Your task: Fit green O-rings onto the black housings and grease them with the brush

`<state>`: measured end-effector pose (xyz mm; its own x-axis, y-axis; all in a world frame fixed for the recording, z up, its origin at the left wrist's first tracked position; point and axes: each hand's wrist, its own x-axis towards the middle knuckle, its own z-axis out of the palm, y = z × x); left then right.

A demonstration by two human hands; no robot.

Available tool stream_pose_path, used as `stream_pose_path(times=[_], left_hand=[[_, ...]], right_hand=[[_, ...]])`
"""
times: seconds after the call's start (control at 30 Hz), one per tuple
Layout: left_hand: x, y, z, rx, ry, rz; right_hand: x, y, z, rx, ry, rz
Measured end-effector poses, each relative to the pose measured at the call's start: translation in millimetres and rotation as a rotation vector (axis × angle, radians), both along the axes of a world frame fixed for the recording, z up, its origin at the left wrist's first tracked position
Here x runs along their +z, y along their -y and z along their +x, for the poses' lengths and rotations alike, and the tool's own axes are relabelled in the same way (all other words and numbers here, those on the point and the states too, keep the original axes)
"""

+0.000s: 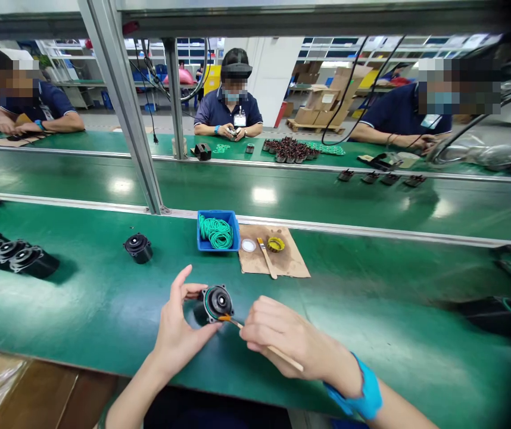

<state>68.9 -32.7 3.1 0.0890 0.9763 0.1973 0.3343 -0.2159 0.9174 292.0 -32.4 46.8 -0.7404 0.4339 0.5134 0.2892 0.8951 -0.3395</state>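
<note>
My left hand [181, 319] grips a black round housing [218, 302] between thumb and fingers, its index finger raised. The housing is tilted toward me, with a green rubber ring around its round face. In my right hand [282, 336] is a small wooden-handled brush [287, 359]. Its orange-brown tip touches the lower rim of the housing, by the ring. Beyond my hands, a blue bin [199, 238] holds many green rings [216, 232]. Beside it, a stained cardboard sheet [293, 262] carries a second brush [267, 257], a yellow cap [276, 243] and a white disc [249, 245].
One black housing [138, 248] stands upright left of the bin; several more [34, 261] line the far left. Dark parts [501, 316] lie at the right edge. A metal post [124, 107] rises behind the bench. Three people work across the green belt [220, 185].
</note>
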Motion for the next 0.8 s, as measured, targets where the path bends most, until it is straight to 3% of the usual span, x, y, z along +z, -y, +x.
stream_pose_path(times=[0.17, 0.3, 0.37, 0.43, 0.57, 0.7, 0.8], left_hand=[[-2.7, -2, -5, -0.115, 0.243, -0.172], [-6.7, -9, -4, -0.305, 0.325, -0.239], [-8.9, -13, 1, -0.400, 0.317, -0.264], [-11.8, -16, 8, -0.479, 0.301, -0.285], [-21.1, -20, 26, -0.575, 0.272, -0.299], [-27.9, -19, 36, -0.566, 0.147, -0.168], [-18.5, -20, 23, -0.523, -0.119, 0.056]], right_hand=[[0.3, -3, 24, -0.036, -0.287, -0.128], [-16.7, 7, 37, -0.273, -0.693, -0.282], [-29.2, 13, 36, -0.416, -0.755, -0.374], [-41.1, 18, 32, -0.498, -0.698, -0.492], [-55.0, 24, 22, -0.528, -0.500, -0.613], [-53.9, 31, 9, -0.606, -0.237, -0.542], [-50.0, 32, -1, -0.696, -0.111, -0.398]])
